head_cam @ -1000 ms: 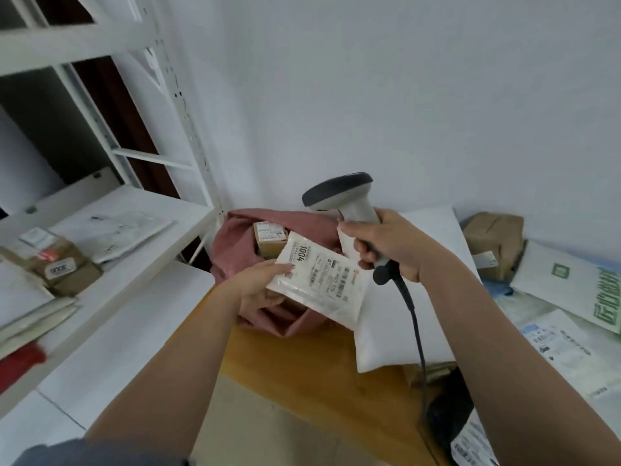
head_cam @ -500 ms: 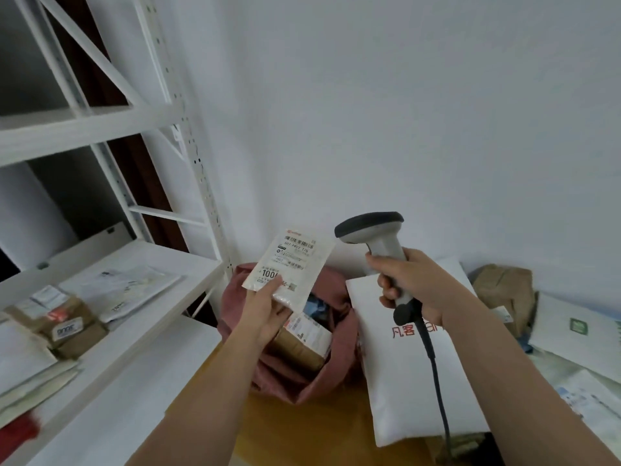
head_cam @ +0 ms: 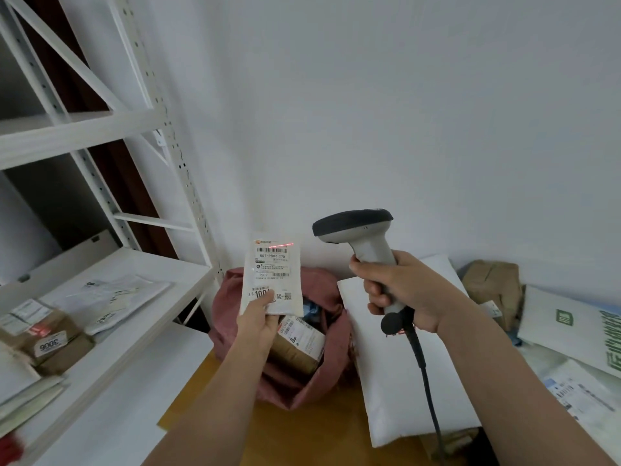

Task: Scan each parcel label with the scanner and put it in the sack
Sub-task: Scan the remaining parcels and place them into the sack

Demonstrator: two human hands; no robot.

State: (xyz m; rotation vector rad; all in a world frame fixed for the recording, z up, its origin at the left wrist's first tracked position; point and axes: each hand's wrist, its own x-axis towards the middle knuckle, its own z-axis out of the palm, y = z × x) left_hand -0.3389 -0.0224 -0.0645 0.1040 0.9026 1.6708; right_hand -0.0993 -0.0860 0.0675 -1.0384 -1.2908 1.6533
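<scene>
Since half a second ago, parcel turned upright, label now square to the scanner head; red scan line falls across its top barcode. Left hand [head_cam: 257, 322] pinches the flat white plastic parcel [head_cam: 273, 277] at its lower edge, thumb on the label face, fingers behind. Parcel sits above the hand, over the open mouth of the dusty-pink cloth sack [head_cam: 232, 311]. Right hand [head_cam: 405, 292] wraps the grey pistol-shaped scanner [head_cam: 358, 235] by its handle, fingers curled tight, black cable hanging below. Brown taped carton [head_cam: 295, 344] lies inside the sack. Puffy white poly mailer [head_cam: 396, 381] leans just beside it.
</scene>
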